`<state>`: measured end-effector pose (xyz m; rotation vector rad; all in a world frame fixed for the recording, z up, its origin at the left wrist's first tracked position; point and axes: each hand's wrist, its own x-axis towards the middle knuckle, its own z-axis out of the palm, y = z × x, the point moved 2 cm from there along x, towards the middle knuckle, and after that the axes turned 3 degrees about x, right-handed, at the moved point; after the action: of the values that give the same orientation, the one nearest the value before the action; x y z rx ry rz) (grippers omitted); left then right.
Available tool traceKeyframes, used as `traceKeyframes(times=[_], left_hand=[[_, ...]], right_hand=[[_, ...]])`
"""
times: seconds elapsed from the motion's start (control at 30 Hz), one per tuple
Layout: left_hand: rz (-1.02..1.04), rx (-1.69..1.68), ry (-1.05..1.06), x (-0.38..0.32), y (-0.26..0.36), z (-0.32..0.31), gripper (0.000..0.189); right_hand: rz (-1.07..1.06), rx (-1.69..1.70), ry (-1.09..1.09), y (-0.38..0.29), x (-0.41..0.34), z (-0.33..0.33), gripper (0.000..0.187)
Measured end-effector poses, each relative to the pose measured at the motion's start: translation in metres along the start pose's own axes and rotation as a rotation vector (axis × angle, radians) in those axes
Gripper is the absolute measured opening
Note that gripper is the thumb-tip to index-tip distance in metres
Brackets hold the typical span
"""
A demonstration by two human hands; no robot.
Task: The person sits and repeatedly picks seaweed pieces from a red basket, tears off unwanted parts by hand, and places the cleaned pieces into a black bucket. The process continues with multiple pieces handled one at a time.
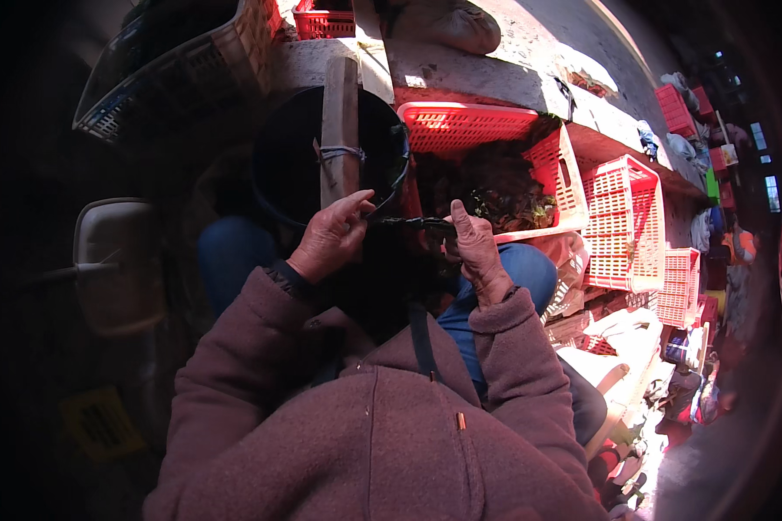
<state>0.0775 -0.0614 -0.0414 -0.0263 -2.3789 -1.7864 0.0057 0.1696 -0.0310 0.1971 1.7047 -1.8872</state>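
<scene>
A dark, wet-looking strand [417,223], perhaps seaweed or rope, stretches between my two hands above my lap. My left hand [333,233] pinches its left end, index finger raised, beside the lower end of a wooden board [340,130]. Its right end is in the fingers of my right hand [477,251], whose thumb points up. The board, with cord tied round it, lies across a round black tub [287,156]. Right of the tub, a red perforated plastic crate [472,120] holds a heap of dark leafy material [505,189], possibly seaweed. Deep shadow hides what hangs below the strand.
A pale crate [169,84] stands at upper left, above a white plastic piece [117,260]. More red crates [625,221] line the right side. A concrete ledge [482,81] runs behind the tub. A person [739,244] in orange is far right.
</scene>
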Motion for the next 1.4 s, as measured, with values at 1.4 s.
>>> traceKeyframes(times=[1.4], left_hand=[[-0.443, 0.023, 0.347, 0.042, -0.124, -0.060, 0.039]], right_hand=[[-0.140, -0.171, -0.199, -0.015, 0.128, 0.102, 0.015]])
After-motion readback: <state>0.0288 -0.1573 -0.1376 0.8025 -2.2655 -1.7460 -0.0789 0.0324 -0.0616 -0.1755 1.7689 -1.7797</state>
